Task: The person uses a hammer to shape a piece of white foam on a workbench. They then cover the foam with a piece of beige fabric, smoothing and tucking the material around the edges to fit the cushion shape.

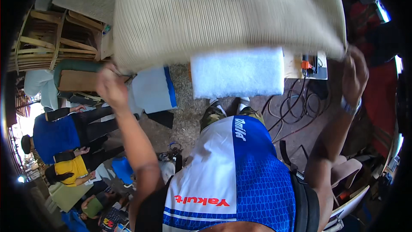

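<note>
A wide piece of beige ribbed fabric is stretched out in the air in front of me, smeared by motion. My left hand is closed on its near left corner, and my right hand, with a watch on the wrist, pinches the near right corner. Below the fabric lies a block of fluffy white padding, its far part hidden by the cloth. Just right of the padding, an orange and black tool rests on a light work surface.
Looped hoses lie on the floor to the right. Wooden frames are stacked at the far left. A white sheet with a blue edge lies left of the padding. Two people, in blue and yellow, are at the left.
</note>
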`<state>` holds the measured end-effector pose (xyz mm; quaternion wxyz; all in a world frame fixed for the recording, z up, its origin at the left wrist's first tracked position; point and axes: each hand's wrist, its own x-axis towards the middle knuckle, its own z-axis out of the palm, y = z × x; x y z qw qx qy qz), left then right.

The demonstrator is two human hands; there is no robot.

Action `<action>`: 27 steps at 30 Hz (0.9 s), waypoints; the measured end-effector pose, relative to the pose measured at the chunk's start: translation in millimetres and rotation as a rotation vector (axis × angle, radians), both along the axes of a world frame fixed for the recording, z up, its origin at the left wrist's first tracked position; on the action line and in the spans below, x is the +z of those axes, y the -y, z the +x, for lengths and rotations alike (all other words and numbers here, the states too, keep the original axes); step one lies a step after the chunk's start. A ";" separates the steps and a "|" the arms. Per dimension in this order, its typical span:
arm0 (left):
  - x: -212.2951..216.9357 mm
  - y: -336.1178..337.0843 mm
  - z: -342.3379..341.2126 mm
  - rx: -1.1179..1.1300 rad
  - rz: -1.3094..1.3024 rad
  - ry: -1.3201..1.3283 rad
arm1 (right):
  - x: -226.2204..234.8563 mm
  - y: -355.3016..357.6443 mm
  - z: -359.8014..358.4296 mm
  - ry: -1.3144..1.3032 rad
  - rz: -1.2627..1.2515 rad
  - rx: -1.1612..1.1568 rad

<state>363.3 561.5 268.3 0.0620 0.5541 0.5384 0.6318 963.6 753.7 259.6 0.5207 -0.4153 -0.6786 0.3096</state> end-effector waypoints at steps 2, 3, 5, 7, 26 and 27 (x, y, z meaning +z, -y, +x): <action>-65.5 51.5 23.7 0.315 -0.422 0.005 | -49.4 55.0 11.2 -0.269 -0.371 0.047; -79.5 50.4 64.2 0.298 -0.559 0.179 | -82.2 72.4 14.8 -0.039 -0.423 -0.101; -173.9 74.0 60.0 0.135 -0.673 0.430 | -164.4 99.6 5.4 -0.109 -0.752 -0.092; -257.9 85.2 84.9 0.123 -0.866 0.592 | -253.4 123.6 8.7 -0.145 -0.932 -0.177; -296.2 -23.2 84.3 -0.139 -0.893 0.825 | -331.3 27.9 2.3 0.833 -0.675 0.089; -273.1 -56.4 46.6 -0.104 -0.952 0.662 | -293.2 3.1 -22.2 1.078 -0.366 0.104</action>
